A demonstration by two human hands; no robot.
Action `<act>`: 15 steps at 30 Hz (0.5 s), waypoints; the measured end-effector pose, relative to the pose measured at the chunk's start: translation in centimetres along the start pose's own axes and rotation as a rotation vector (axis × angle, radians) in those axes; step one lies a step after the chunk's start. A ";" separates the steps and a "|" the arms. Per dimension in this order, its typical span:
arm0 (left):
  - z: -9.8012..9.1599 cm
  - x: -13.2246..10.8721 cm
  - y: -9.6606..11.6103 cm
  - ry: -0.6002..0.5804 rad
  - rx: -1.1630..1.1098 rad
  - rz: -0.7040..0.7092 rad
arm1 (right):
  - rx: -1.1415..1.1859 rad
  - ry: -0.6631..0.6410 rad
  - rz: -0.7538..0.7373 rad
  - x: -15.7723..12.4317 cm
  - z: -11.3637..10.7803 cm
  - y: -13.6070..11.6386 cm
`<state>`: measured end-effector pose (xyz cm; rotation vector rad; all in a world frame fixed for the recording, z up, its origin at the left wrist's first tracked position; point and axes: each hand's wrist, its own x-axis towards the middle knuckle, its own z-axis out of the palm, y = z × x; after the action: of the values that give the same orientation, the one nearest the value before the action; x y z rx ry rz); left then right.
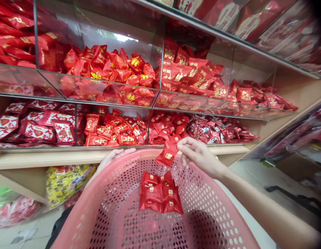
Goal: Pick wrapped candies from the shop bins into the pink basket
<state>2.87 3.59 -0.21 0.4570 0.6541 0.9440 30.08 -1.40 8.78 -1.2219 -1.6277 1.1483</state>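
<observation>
Right hand: the right hand (199, 155) hangs over the far part of the pink basket (98, 193), thumb and fingertips pinched on the top corner of a red packet (167, 154).
Red packet: it dangles above the basket's open mouth, clear of the rim and of the contents below.
Left hand: the left hand (115, 155) sits at the basket's far rim, its fingers apparently curled over the edge. The rim hides the palm.
Basket contents: a small pile of red packets (160, 193) lies on the basket's floor, directly under the held one.
Beyond the basket: clear shelf bins (150, 114) are heaped with more red packets.
Left of the basket: a yellow bag (67, 180) sits under the shelf.
</observation>
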 end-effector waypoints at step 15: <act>-1.5 0.8 0.3 -0.128 0.035 -0.047 | -0.033 -0.316 0.188 3.4 1.2 2.9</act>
<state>2.00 4.53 -1.28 0.5264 0.5633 0.8530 28.93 2.06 5.90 -1.2855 -1.7958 1.4990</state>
